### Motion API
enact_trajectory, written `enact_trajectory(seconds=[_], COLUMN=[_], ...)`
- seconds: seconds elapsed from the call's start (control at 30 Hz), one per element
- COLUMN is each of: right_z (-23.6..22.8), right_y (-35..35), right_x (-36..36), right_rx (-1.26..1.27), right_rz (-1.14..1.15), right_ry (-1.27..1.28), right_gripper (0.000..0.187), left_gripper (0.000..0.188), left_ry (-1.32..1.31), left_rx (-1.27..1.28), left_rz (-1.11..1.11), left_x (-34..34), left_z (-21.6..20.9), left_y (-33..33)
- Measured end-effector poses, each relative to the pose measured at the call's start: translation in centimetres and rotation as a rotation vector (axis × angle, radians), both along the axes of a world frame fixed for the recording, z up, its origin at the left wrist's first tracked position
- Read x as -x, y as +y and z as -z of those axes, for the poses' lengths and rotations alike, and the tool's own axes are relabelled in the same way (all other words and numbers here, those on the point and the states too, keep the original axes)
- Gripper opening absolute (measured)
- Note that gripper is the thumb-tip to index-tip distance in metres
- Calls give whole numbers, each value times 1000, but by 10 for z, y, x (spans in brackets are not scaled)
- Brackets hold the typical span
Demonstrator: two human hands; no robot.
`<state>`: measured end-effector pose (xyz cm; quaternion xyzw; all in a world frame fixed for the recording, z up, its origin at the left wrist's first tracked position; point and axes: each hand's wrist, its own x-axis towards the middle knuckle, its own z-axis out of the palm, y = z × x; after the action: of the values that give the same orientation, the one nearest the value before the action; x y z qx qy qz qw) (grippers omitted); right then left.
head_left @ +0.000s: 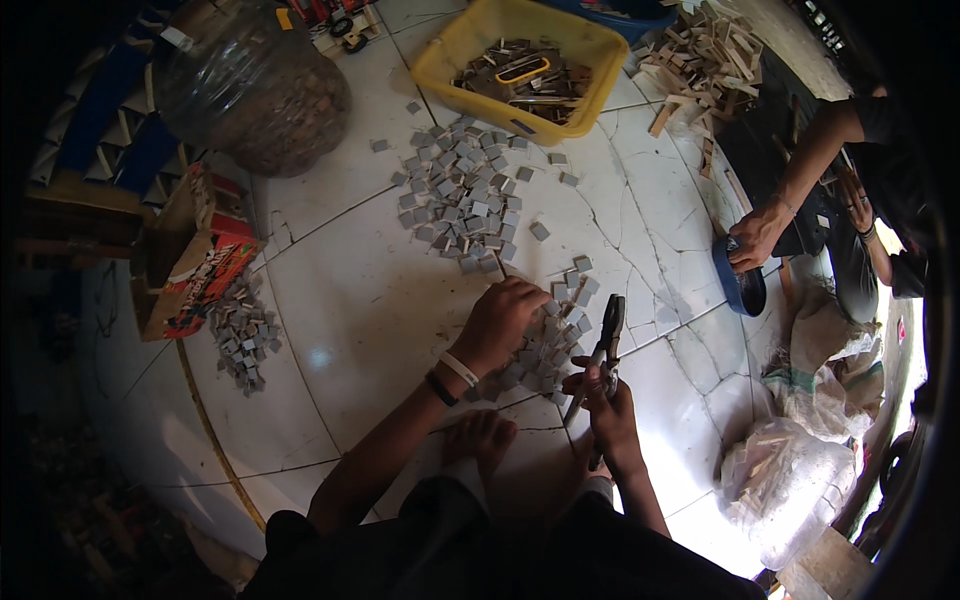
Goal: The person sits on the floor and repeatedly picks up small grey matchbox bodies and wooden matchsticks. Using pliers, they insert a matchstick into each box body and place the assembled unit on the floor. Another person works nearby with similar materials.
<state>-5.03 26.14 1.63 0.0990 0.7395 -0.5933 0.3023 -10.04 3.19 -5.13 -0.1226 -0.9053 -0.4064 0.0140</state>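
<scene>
Head view: right hand (609, 408) grips pliers (612, 322); left hand (497, 322) curls inward, its hold unclear.

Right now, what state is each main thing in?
Left hand: fingers curled, grip unclear
Right hand: closed around pliers
Pliers: held, opening unclear
Grey tiles: loose, heaped and scattered
Yellow basin: open, partly filled
Clear container: partly filled
Red box: open
Blue dish: open, another person's hand at it

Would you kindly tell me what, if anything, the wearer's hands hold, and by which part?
The right hand holds the pliers by their handles; whether the left hand holds anything cannot be told.
</scene>
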Motion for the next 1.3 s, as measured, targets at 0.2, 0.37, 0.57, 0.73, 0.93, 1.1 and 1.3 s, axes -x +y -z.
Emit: enact_trajectory(seconds=[0.2, 0.37, 0.57, 0.73, 0.93, 1.1, 1.3], right_z=[1, 6, 4, -12, -18, -19, -22], right_y=[2, 0, -15, -16, -22, -22, -24], right_x=[-5, -10, -17, -16, -17, -18, -18], right_rx=[-16, -65, -113, -173, -164, -172, -238], right_rz=[-11, -79, -130, -181, -166, -184, -197], right_ry=[14, -8, 20, 19, -33, 29, 27], right_gripper=[61, 52, 45, 41, 41, 41, 42], left_gripper=[29, 32, 25, 21, 17, 16, 15], left_ry=[-237, -367, -273, -234, -164, -122, -87], left_rx=[-689, -1096, -862, -810, -746, -691, -684], left_rz=[-331, -483, -524, -539, -531, -498, -464], left_x=[-13, -26, -33, -43, -46, -46, -45], left_z=[-29, -53, -58, -61, -66, -67, -66], left_y=[-14, -13, 8, 22, 28, 28, 26])
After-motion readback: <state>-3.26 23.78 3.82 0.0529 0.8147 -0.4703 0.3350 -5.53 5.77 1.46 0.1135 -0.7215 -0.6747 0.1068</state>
